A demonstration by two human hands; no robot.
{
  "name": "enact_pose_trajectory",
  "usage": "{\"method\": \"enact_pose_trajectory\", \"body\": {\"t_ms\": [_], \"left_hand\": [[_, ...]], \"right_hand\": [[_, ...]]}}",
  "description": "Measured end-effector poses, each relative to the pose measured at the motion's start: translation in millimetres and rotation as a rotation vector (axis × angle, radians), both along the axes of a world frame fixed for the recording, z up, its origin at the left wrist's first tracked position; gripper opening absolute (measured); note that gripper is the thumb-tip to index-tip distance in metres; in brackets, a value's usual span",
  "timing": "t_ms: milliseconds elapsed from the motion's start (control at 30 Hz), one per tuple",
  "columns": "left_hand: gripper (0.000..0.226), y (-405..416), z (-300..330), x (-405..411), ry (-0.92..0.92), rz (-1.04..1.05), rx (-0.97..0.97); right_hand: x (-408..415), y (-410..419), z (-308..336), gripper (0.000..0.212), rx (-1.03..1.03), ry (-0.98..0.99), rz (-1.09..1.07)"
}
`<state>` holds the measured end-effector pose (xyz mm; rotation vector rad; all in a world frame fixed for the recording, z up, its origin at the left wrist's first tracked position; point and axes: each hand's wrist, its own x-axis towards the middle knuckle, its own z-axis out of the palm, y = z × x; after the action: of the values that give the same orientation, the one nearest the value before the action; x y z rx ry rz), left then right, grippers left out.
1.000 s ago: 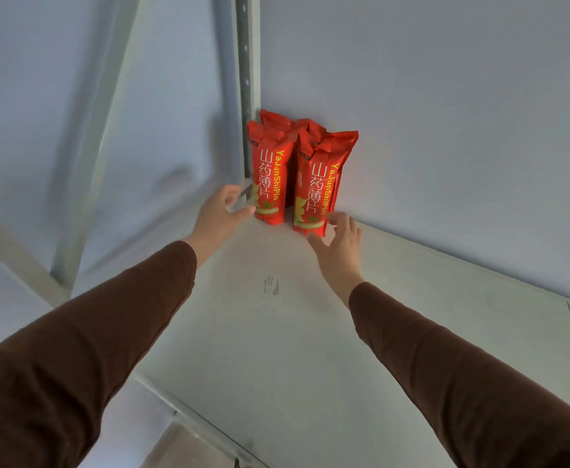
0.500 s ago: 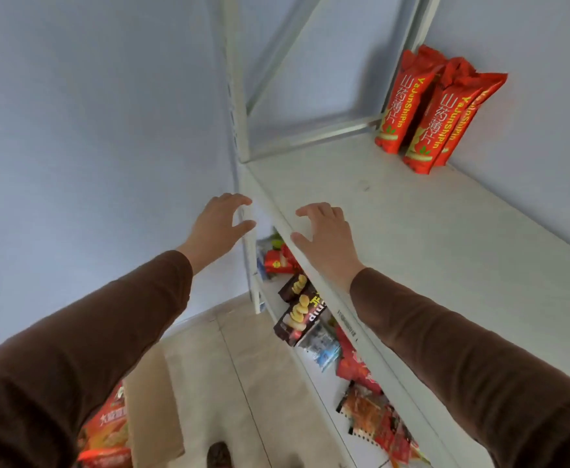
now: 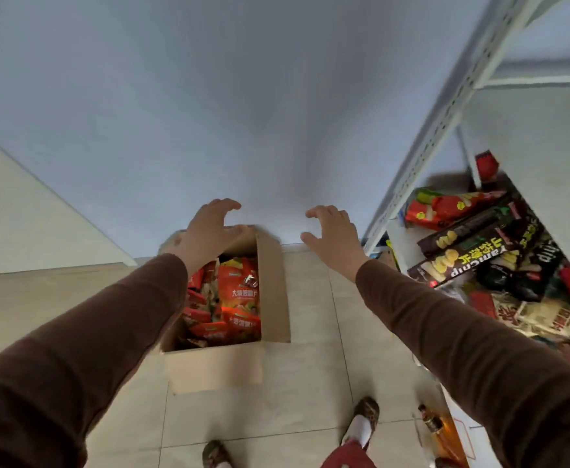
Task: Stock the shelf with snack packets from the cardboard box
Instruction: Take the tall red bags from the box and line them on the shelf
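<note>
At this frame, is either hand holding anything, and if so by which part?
Nothing is held. The left hand and right hand are both bare, fingers loosely spread, above the open brown cardboard box of red snack packets on the floor.

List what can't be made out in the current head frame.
- Cardboard box: its left wall and part of the contents are hidden behind the left sleeve.
- Snack packets in the box: small print blurred, count unclear.
- Shelf: cut off by the right edge; packets deeper in are unseen.
- Bottle on the floor: label too blurred to read.
- Left hand, right hand: palms face away.
</note>
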<state>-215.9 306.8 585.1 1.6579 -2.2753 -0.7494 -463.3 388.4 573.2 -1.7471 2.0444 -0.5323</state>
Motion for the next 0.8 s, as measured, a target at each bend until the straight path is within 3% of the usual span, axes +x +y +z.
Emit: {"method": "enact_pose_trajectory", "body": {"t_ms": [167,333,800], "left_hand": [[0.045,5.9,-38.0,138.6,-0.008,0.086,0.089],[0.049,-16.5,-83.3,211.6,-0.063,0.149,0.213],[0.046,-144.4,-285.1,217.4,-0.061,0.092,0.438]], "right_hand": [[125.4,-3.8,-44.2,0.049,0.177,-0.044,0.003],[191.9,-8.8,-85.4,0.05,0.293,-0.074,-0.003],[220.8,-137.4,-267.2,0.049,0.575,-0.313,-0.219]]}}
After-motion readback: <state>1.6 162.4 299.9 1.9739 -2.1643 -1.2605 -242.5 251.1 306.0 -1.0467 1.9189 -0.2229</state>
